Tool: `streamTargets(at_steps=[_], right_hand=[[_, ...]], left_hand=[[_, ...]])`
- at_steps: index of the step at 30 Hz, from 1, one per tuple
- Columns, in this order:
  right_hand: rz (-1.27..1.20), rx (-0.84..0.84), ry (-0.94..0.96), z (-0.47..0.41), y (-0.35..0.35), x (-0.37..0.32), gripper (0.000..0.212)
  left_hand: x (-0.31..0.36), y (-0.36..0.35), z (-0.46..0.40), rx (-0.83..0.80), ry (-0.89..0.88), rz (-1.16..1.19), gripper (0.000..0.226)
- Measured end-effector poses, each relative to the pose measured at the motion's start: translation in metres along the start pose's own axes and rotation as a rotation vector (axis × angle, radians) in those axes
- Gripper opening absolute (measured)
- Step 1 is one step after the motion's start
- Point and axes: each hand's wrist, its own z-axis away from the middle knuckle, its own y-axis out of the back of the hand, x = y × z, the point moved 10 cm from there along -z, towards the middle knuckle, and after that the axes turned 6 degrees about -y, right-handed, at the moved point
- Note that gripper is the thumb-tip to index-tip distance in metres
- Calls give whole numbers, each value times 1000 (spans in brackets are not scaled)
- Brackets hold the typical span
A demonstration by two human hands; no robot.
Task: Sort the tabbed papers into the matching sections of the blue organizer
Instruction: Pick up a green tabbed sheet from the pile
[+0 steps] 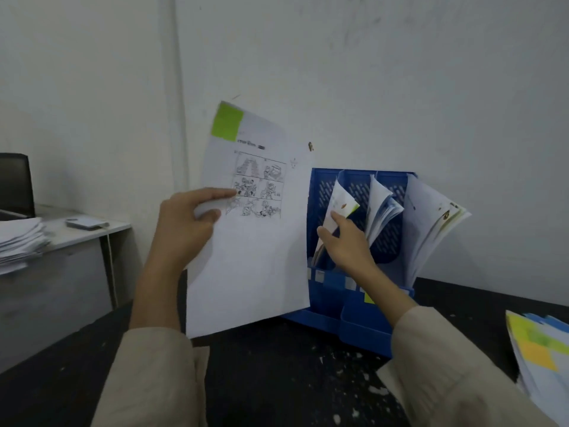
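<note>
At frame centre the left hand (184, 223) pinches a comic-printed sheet (252, 241) with a green tab (227, 122), held upright beside the blue organizer (326, 306) on the counter (277, 380). The right hand (346, 241), fingers spread, parts papers (337, 204) in the leftmost section. Filing looks in hand; next, slide the sheet into that gap.

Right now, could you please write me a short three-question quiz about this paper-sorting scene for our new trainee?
1. True or false: the left hand holds a sheet with a green tab.
2. The right hand touches papers in which section of the blue organizer? A) leftmost B) middle C) rightmost
3. Fill in: the unsorted stack lies on the dark table to the organizer's ____.

Key: 1 true; 2 A; 3 right.
</note>
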Motion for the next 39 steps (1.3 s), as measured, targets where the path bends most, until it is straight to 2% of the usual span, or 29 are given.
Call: streamTargets(at_steps=[6, 9, 12, 17, 22, 27, 29, 32, 35, 37, 39], right_hand=[[-10, -85, -9, 1, 9, -2, 53], [32, -105, -22, 1, 10, -2, 59], [21, -97, -6, 3, 13, -4, 54], [-5, -99, 7, 5, 15, -3, 53], [2, -117, -9, 5, 13, -1, 66], [10, -123, -17, 4, 13, 1, 69], [10, -129, -25, 4, 12, 2, 70], [-10, -124, -20, 6, 14, 2, 72], [10, -107, -1, 6, 15, 1, 70], [16, -110, 6, 7, 17, 2, 68], [18, -108, 8, 8, 19, 2, 66]], left_hand=[[49, -38, -16, -52, -144, -75, 57], [75, -52, -41, -116, -161, -241, 58], [96, -64, -68, -143, -154, -414, 57], [115, -91, -93, -153, -211, -562, 60], [132, -120, -91, -159, -372, -508, 53], [140, -123, -79, 27, -523, -195, 48], [122, -137, -67, -14, -457, -70, 51], [75, -173, -46, -213, -208, 56, 60], [38, -196, -21, -337, -50, 48, 68], [29, -203, -8, -324, -4, 130, 65], [17, -201, -4, -219, 127, 419, 48]])
